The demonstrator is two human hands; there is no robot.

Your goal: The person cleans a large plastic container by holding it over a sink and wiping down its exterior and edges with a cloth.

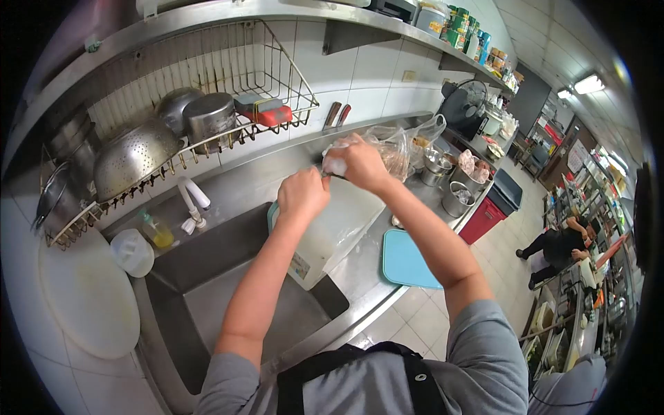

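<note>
Both my hands are raised close together above the counter just behind the sink. My left hand (pixel 304 197) is closed, its fingertips pinched near a small dark edge; what they hold is hidden. My right hand (pixel 357 164) is closed on a whitish, crumpled, semi-clear material (pixel 336 164) that looks like plastic. Below them a large pale slab-like board or box (pixel 332 221) lies across the sink's right rim, a printed label at its near corner. Clear plastic bags (pixel 394 149) lie just past my right hand. A light blue lid or board (pixel 408 259) rests at the counter's front edge.
To the left are the steel sink (pixel 214 297) and white faucet (pixel 190 200). A wire rack (pixel 277 62) above holds a colander (pixel 135 159) and pots. Knives (pixel 337 114) hang on the wall. Metal containers (pixel 458 199) and a red bin (pixel 484 220) stand right; another person (pixel 553 245) is farther off.
</note>
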